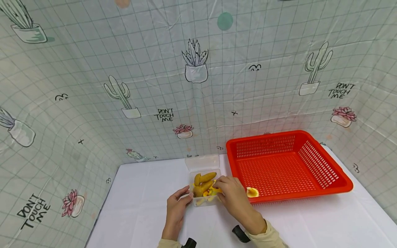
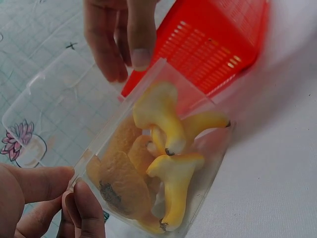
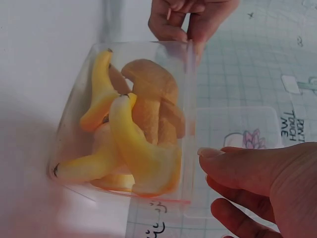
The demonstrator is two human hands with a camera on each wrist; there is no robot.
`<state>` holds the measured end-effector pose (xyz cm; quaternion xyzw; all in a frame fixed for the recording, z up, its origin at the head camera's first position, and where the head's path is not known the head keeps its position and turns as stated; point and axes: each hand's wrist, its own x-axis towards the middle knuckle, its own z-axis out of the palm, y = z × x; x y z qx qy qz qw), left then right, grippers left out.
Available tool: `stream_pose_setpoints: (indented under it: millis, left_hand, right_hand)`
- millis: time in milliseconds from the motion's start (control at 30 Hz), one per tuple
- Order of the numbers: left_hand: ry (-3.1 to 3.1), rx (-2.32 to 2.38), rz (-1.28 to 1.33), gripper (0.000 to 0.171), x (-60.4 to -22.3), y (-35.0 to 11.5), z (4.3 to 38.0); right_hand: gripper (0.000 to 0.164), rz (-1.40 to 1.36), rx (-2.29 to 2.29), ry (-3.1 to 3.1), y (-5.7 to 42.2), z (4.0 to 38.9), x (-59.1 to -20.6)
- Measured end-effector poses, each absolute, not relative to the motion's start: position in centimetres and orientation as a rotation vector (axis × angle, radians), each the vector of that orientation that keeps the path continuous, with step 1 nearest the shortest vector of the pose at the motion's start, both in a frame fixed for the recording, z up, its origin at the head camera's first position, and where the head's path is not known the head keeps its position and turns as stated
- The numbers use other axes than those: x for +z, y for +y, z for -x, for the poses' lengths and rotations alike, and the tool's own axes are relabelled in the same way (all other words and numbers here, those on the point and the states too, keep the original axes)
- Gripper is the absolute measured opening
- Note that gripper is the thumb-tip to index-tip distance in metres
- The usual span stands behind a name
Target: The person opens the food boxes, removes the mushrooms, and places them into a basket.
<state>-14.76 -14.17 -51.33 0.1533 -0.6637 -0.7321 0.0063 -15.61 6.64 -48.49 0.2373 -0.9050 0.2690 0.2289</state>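
Note:
A clear plastic box (image 1: 202,171) on the white table holds several mushrooms. Some are brown (image 1: 207,177); others are yellow with flared caps, such as the yellow mushroom (image 3: 141,148) lying by the rim in the right wrist view. My left hand (image 1: 176,210) pinches the box's rim at its left side between thumb and fingers, as the left wrist view shows. Beside the opposite end, my right hand (image 1: 232,194) hovers at the rim, thumb and fingers apart with nothing between them (image 3: 252,183). The box's hinged lid (image 1: 203,162) is folded back behind it.
To the right of the box stands a large red slotted basket (image 1: 279,168); a yellow mushroom piece (image 1: 252,192) lies in its near left corner. A cactus-printed curtain (image 1: 198,103) hangs behind the table (image 1: 136,199) and along both sides.

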Motion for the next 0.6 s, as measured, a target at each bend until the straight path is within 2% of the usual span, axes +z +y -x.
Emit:
stream_pose_setpoints:
  millis: [233,600]
  left_hand:
    - [-2.060,-2.305,-0.464,0.046,-51.2,-14.1,14.7]
    - [-2.052,-2.307,-0.471,0.046,-51.2,-14.1,14.7]
  right_hand:
    - [0.024,-0.586,0.703,-2.554,6.2,15.8,-48.6]
    - [0.022,-0.512,0.651,-2.650,5.5,16.6,-48.3]
